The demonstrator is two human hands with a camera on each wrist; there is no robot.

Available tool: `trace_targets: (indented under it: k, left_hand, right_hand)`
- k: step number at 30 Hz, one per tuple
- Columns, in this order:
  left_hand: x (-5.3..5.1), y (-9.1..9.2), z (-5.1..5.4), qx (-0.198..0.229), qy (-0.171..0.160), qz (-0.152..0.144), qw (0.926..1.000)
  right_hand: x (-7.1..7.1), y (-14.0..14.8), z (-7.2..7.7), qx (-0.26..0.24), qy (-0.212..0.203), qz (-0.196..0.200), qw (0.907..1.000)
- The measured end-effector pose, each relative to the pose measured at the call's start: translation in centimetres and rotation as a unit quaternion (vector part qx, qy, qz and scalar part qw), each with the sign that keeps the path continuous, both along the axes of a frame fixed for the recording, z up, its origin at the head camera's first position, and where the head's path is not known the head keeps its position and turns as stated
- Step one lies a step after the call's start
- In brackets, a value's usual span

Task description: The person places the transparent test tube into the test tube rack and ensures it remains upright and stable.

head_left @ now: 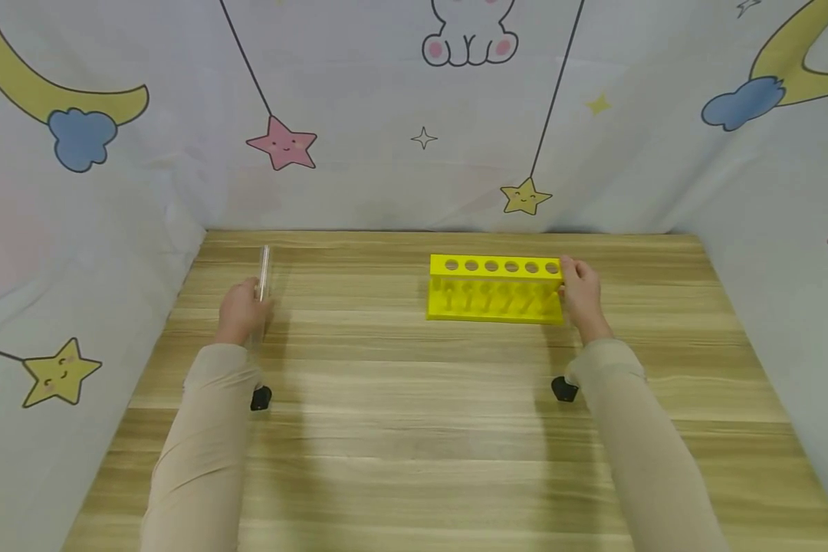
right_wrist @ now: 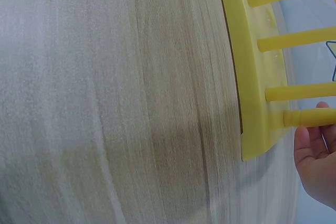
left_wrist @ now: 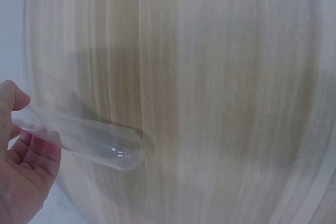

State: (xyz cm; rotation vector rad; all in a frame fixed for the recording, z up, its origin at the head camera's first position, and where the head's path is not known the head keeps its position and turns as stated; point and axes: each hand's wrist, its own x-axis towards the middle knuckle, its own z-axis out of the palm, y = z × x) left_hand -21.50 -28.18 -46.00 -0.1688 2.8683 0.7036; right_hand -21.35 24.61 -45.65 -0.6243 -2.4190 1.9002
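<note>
A clear glass test tube [head_left: 265,268] is pinched between the thumb and fingers of my left hand [head_left: 240,313], over the left part of the table. The left wrist view shows the tube's rounded closed end [left_wrist: 126,153] pointing away from that hand [left_wrist: 29,166]. To the right, a yellow test tube rack [head_left: 497,317] stands on the table, with a row of round holes along its top and upright pegs below. My right hand [head_left: 583,295] grips the rack's right end; in the right wrist view its fingers [right_wrist: 315,148] curl by the end post [right_wrist: 312,117].
Beneath everything lies a wood-grain table [head_left: 400,414]. A pale curtain [head_left: 359,92] printed with stars and moons rises at the table's back edge and along both sides. Small black pieces [head_left: 261,398] show beside the wrists.
</note>
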Motion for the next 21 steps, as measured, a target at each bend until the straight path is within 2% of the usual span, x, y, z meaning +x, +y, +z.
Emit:
trace_targets:
  k: [6, 14, 21]
  left_hand:
    - [0.0, 0.0, 0.1, 0.003, -0.002, 0.002, 1.0]
    - [-0.1, 0.2, 0.8, 0.001, 0.009, 0.007, 0.9999]
    - [-0.3, 0.4, 1.7, 0.002, 0.049, -0.008, 0.9988]
  right_hand:
    - [0.1, -0.1, 0.0, -0.002, -0.002, -0.001, 1.0]
    - [0.0, -0.1, 0.0, -0.001, -0.005, -0.004, 1.0]
    - [0.1, -0.1, 0.1, 0.0, -0.002, -0.003, 1.0]
